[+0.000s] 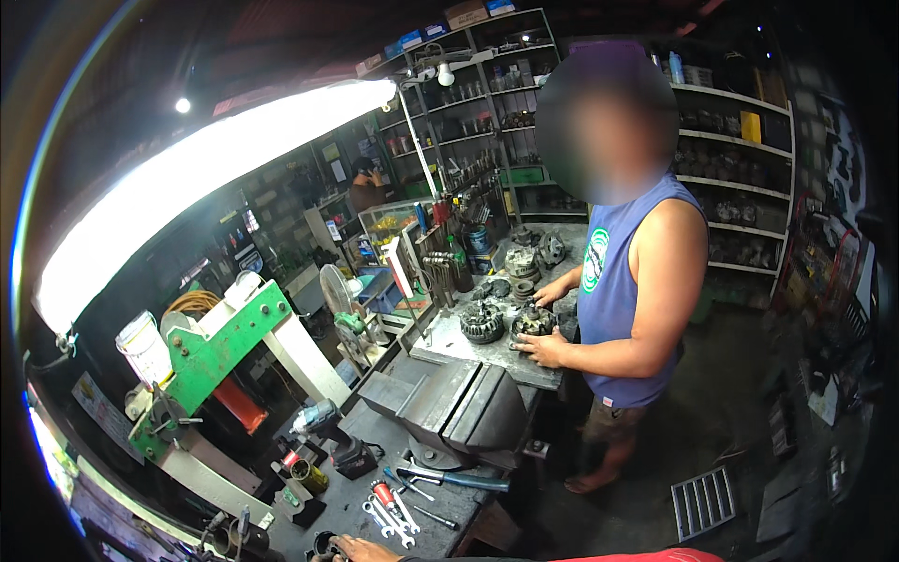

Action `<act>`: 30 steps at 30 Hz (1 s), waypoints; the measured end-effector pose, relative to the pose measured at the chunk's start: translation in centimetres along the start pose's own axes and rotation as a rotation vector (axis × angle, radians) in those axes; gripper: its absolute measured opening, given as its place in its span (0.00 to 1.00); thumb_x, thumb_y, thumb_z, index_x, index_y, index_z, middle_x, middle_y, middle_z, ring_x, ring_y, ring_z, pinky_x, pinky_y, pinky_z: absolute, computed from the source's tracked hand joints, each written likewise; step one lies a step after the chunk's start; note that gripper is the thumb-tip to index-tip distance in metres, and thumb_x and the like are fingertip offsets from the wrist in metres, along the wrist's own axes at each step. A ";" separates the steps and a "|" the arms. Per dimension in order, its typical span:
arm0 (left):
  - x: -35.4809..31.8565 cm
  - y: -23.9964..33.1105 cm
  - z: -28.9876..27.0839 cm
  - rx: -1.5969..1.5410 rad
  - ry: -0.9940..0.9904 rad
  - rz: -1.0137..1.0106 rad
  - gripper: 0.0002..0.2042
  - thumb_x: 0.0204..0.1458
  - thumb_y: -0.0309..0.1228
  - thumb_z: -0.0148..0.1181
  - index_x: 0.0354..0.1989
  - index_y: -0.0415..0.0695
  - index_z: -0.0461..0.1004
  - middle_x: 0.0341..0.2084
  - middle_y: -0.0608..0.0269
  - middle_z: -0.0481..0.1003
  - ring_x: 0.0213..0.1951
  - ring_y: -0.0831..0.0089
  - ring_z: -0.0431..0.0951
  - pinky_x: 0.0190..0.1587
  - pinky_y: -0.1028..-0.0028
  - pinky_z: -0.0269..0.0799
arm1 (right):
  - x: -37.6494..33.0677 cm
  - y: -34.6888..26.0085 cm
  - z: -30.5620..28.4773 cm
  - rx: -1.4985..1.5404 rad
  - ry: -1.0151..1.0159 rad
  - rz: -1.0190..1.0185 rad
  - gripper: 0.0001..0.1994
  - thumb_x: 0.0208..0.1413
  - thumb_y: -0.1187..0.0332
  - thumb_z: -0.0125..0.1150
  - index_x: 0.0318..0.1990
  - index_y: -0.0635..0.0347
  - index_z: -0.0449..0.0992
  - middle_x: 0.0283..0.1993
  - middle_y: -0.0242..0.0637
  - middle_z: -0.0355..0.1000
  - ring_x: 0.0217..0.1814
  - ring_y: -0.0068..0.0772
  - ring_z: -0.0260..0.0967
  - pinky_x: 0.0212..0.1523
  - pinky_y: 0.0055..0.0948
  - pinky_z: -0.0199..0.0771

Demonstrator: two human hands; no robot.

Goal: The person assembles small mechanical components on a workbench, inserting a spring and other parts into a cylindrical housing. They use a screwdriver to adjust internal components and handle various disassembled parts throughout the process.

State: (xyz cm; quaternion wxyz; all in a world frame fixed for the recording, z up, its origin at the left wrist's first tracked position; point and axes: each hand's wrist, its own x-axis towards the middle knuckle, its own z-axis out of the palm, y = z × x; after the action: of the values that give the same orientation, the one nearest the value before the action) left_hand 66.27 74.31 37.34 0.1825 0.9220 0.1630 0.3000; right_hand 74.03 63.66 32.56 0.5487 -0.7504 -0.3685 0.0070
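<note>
- While only one of the wearer's hands (pixel 361 550) shows at the near edge, its grip cannot be told; it rests on the workbench (pixel 440 506) beside a small round part (pixel 325 541).
- Wrenches (pixel 393 517) lie just right; a vise (pixel 459 407) stands farther.
- A co-worker (pixel 627 300) handles gears (pixel 510 320) at the far end.

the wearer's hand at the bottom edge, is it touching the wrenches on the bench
Apart. The head view shows the hand at the lower edge with a strip of dark bench visible between it and the wrenches lying above it.
</note>
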 end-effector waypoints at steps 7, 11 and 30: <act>0.4 1.6 -0.3 0.081 0.124 -0.072 0.17 0.45 0.44 0.72 0.34 0.43 0.86 0.31 0.46 0.84 0.36 0.47 0.85 0.42 0.54 0.79 | -0.2 0.4 -0.2 -0.027 -0.116 0.032 0.36 0.58 0.64 0.60 0.71 0.72 0.58 0.66 0.61 0.65 0.66 0.63 0.67 0.66 0.47 0.71; 0.4 1.3 0.4 0.068 0.158 -0.169 0.07 0.38 0.24 0.73 0.27 0.36 0.84 0.26 0.44 0.83 0.32 0.47 0.85 0.40 0.56 0.79 | -0.4 0.4 -0.6 -0.096 -0.159 0.020 0.34 0.63 0.63 0.56 0.72 0.72 0.56 0.70 0.64 0.63 0.72 0.62 0.63 0.72 0.47 0.64; 0.2 3.1 -0.7 -0.007 0.086 -0.256 0.08 0.40 0.24 0.74 0.28 0.35 0.83 0.26 0.42 0.83 0.32 0.46 0.85 0.39 0.56 0.78 | -0.5 0.5 -0.4 -0.053 -0.120 -0.003 0.41 0.53 0.63 0.63 0.73 0.72 0.56 0.72 0.67 0.60 0.74 0.66 0.60 0.73 0.49 0.64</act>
State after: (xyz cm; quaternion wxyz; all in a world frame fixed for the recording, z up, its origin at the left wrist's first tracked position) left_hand 66.61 71.82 39.31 0.2153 0.8794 0.2859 0.3139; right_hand 74.10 63.00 32.05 0.5056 -0.7624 -0.4018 0.0416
